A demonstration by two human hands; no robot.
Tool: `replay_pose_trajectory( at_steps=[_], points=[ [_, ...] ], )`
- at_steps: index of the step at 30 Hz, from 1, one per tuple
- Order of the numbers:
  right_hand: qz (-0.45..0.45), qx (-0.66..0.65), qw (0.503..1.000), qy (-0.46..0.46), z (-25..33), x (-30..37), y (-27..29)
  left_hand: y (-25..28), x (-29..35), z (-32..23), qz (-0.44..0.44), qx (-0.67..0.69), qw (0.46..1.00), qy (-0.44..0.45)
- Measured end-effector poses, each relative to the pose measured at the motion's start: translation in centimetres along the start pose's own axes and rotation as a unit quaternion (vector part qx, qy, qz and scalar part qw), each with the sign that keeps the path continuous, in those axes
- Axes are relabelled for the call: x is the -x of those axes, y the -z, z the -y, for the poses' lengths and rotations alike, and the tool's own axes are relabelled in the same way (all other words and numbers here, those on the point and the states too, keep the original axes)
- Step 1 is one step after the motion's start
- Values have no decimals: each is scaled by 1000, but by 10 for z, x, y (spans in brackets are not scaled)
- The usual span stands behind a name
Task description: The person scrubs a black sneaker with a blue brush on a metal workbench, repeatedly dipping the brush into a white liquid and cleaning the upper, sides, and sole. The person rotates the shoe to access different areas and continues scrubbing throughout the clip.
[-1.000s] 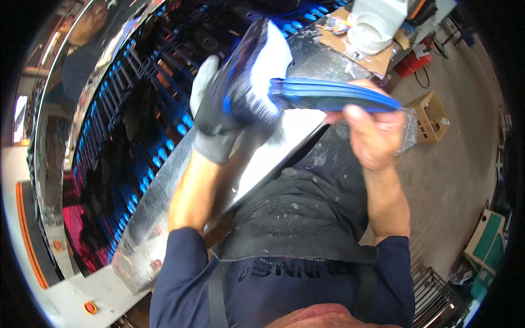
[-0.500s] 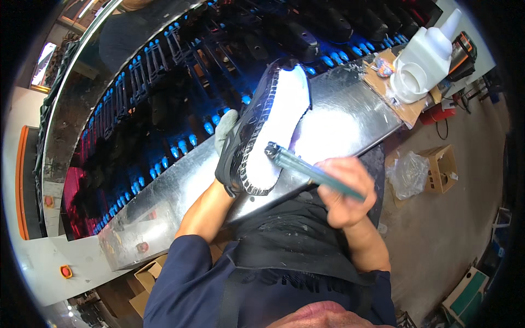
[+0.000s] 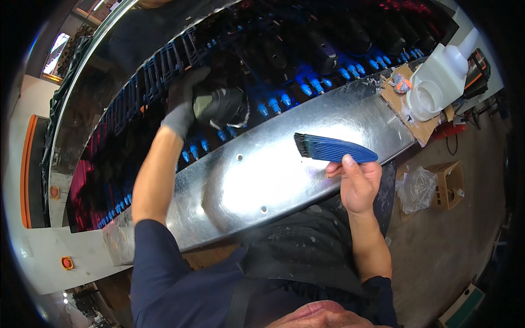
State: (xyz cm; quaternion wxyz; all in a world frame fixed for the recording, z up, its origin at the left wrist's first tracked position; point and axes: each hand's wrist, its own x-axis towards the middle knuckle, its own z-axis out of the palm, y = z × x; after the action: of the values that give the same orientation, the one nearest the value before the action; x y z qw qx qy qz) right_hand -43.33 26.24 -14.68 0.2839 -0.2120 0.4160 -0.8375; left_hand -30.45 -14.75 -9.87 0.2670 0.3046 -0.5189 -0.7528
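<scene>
My left hand point(image 3: 183, 106), in a grey glove, is closed on a dark shoe point(image 3: 228, 105) over the dark, blue-lit machine bed. Most of those fingers are lost in shadow, and the shoe's pale sole edge faces right. My right hand point(image 3: 358, 183) is bare and pinches a blue brush point(image 3: 339, 148) with a ribbed handle between thumb and fingers. Its short dark bristles point left, above the shiny metal ledge point(image 3: 240, 188) and apart from the shoe.
Rows of blue-tipped pegs point(image 3: 281, 101) line the bed behind the ledge, with more dark shoes point(image 3: 322, 52) beyond. At the right end, a white squeeze bottle point(image 3: 445, 68) and clear cup point(image 3: 425, 101) stand on cardboard point(image 3: 402, 112). A carton point(image 3: 448, 183) sits on the floor.
My left hand has carried the shoe from over the ledge, away and left into the machine bed, and its white sole is turned from view. The brush has come off the sole and moved right.
</scene>
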Motion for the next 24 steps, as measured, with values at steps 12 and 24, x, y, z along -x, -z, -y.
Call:
replay_pose_trajectory(
  at_steps=[12, 24],
  points=[
    [-137, 46, 989, 32, 3, -10, 56, 42, -110, 2, -37, -605, 787, -120],
    [-161, -23, 985, 52, 3, -15, 66, -111, 50, 37, 8, -528, 696, -486]
  ],
)
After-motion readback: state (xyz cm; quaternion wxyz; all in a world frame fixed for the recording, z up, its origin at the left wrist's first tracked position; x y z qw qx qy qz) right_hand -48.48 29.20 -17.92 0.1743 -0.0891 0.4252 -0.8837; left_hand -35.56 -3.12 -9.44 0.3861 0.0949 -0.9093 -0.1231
